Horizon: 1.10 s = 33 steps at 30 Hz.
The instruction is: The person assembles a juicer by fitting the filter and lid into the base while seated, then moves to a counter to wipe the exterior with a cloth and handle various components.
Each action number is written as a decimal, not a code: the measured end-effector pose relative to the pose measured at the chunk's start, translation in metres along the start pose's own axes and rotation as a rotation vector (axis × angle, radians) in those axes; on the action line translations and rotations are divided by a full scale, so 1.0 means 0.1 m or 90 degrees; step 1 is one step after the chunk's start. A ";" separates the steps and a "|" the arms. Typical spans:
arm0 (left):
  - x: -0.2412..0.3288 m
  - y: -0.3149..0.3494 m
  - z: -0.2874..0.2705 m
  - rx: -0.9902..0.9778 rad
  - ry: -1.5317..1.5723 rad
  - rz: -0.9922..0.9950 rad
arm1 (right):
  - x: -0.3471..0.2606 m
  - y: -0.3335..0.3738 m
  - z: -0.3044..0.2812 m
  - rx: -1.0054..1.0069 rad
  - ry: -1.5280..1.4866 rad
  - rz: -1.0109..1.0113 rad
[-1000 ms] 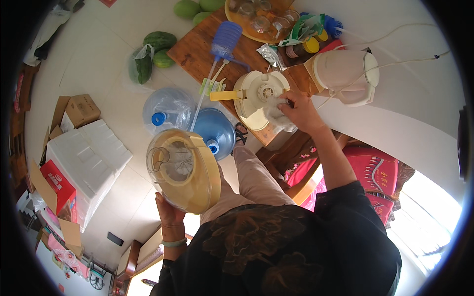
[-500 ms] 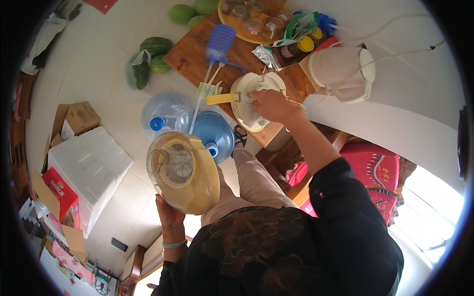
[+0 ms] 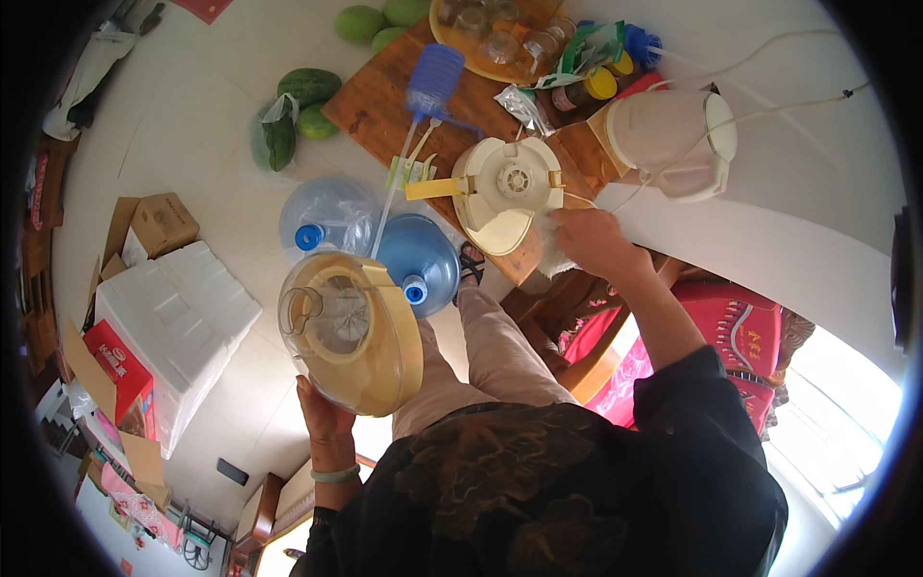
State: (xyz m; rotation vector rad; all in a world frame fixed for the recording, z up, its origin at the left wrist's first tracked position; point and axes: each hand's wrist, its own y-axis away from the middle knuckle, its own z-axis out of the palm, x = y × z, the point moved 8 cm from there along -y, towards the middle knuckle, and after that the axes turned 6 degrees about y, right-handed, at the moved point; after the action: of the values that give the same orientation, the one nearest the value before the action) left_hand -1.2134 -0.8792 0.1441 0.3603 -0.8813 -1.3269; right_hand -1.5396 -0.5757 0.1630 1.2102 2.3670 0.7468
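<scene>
My left hand (image 3: 325,415) grips a yellowed, round juicer bowl (image 3: 392,356) with a clear plastic cover, tilted and held up off the table. Part of that hand is hidden behind the bowl. A crumpled white cloth (image 3: 555,256) hangs from the closed fingers of my right hand (image 3: 594,242), just off the table's near edge. Left of this hand, the cream juicer base (image 3: 508,197) stands on the wooden table, its round drive hub uncovered. A yellow latch arm (image 3: 433,189) sticks out from the base's left side.
The wooden table (image 3: 370,101) also bears a blue bottle pump (image 3: 435,72), a tray of glasses (image 3: 461,43), yellow-lidded jars (image 3: 586,89) and a cream jug (image 3: 663,139). Two water bottles (image 3: 415,255) stand on the floor below. A white foam box (image 3: 173,308) is at left.
My right hand has moved right and toward me with the cloth, off the juicer base, uncovering its hub. The bowl in my left hand has shifted slightly left.
</scene>
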 end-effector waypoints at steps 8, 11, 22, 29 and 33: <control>-0.14 -0.04 0.12 -0.004 -0.007 -0.027 | 0.23 -0.21 -0.01 0.104 -0.130 0.137; -0.16 -0.03 0.05 -0.024 -0.024 -0.031 | 0.23 -0.29 0.08 0.132 -0.128 0.165; -0.16 0.02 0.06 -0.007 -0.045 -0.012 | 0.40 -0.31 0.22 0.371 -0.285 0.098; -0.11 0.04 0.04 -0.011 -0.021 0.005 | 0.56 -0.15 0.09 0.397 -0.223 0.114; -0.08 0.09 -0.12 0.008 -0.004 0.004 | 0.24 -0.26 -0.52 0.426 -0.199 0.049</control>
State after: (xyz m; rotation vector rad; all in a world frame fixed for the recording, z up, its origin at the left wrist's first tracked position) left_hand -1.1982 -0.8725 0.1397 0.3622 -0.8961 -1.3179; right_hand -1.5973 -0.5837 0.1855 1.5342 2.3674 -0.2470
